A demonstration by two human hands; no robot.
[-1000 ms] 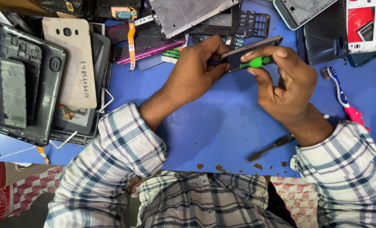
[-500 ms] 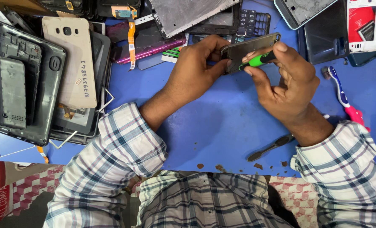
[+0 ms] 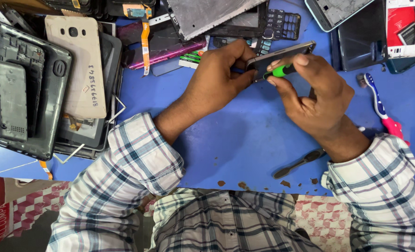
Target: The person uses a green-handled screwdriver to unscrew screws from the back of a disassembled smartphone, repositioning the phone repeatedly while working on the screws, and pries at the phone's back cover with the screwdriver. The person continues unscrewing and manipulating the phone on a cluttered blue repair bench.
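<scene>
Near the worktop's far edge, the left hand (image 3: 216,81) grips a slim phone (image 3: 282,55) by its edges — light, rigid, probably fragile (glass) — while the right hand (image 3: 317,93) pinches a green-handled screwdriver (image 3: 279,71).

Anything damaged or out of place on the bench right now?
Yes. The blue mat has chipped brown spots along its near edge, and opened phone shells are piled askew at the left. The left hand and right hand hold a phone and green-handled tool normally.
</scene>
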